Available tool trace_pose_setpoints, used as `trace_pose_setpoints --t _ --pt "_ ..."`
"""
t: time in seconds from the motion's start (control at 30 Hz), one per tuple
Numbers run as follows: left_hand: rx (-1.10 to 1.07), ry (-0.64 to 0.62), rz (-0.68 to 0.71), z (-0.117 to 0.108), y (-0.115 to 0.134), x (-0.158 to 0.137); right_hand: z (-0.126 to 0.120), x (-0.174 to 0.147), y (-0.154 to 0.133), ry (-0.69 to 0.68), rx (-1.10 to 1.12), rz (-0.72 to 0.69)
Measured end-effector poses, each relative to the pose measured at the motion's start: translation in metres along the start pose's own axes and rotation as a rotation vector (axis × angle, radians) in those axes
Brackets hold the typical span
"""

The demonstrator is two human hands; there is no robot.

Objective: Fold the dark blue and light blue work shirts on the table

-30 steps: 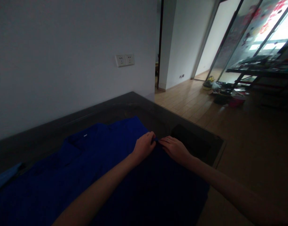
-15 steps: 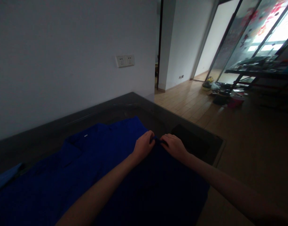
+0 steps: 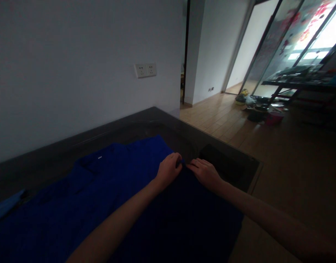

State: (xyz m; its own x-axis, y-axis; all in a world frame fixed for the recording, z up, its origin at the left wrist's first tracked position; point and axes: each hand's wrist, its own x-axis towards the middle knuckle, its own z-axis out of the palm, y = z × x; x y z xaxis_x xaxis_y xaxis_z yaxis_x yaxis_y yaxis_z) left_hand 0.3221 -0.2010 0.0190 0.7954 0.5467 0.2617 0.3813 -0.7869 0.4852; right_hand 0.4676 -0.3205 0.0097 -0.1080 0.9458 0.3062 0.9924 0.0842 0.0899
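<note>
A blue collared shirt point(image 3: 110, 182) lies spread over a dark table, with a small white label inside its collar. My left hand point(image 3: 170, 167) is closed in a pinch on the shirt's far right edge. Just right of it, my right hand point(image 3: 204, 171) has its fingertips on the same edge, fingers together, pinching the cloth. A small gap separates the two hands. Much of the near part of the shirt is in deep shadow, and it hangs past the table's right side.
The dark table point(image 3: 157, 118) stands against a pale wall with a double socket point(image 3: 146, 70). A lighter blue piece point(image 3: 7, 206) lies at the far left. A dark flat item point(image 3: 218, 159) is behind my right hand. Bags and a pink bucket point(image 3: 274, 117) stand on the wooden floor.
My right hand has shifted slightly right and down, its fingers straighter than before. My left hand stays at the edge, nearly in place. The shirt lies almost the same.
</note>
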Motion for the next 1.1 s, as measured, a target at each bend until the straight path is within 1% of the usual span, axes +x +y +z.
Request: trace_pose_setpoints --t 0.13,0.27,0.37,0.57,0.7,0.77,0.83,0.93,1.1 --pt "-0.002 -0.013 0.032 0.0 0.001 -0.001 0.0 0.002 0.002 -0.008 0.071 0.043" --pt "-0.012 -0.022 0.083 0.001 0.002 -0.006 0.001 0.001 0.007 -0.001 0.227 0.12" --pt "-0.02 -0.048 0.103 0.001 0.003 -0.01 0.003 0.0 0.009 0.013 0.295 0.137" --pt "-0.046 -0.048 0.094 0.002 0.001 -0.012 0.003 0.001 0.009 0.012 0.272 0.083" --pt "-0.03 -0.052 0.165 0.006 0.0 -0.016 0.001 0.003 0.014 -0.047 0.188 0.035" --pt "-0.007 -0.083 0.2 0.008 0.0 -0.018 -0.002 0.002 0.02 -0.07 0.208 -0.001" --pt "0.019 -0.139 0.219 0.009 0.0 -0.018 -0.006 -0.001 0.024 -0.071 0.276 -0.011" --pt "0.076 -0.222 0.241 0.01 0.002 -0.018 -0.01 -0.007 0.026 -0.05 0.345 0.026" --pt "0.156 -0.269 0.267 0.012 0.002 -0.019 -0.009 -0.011 0.019 -0.003 0.398 0.101"
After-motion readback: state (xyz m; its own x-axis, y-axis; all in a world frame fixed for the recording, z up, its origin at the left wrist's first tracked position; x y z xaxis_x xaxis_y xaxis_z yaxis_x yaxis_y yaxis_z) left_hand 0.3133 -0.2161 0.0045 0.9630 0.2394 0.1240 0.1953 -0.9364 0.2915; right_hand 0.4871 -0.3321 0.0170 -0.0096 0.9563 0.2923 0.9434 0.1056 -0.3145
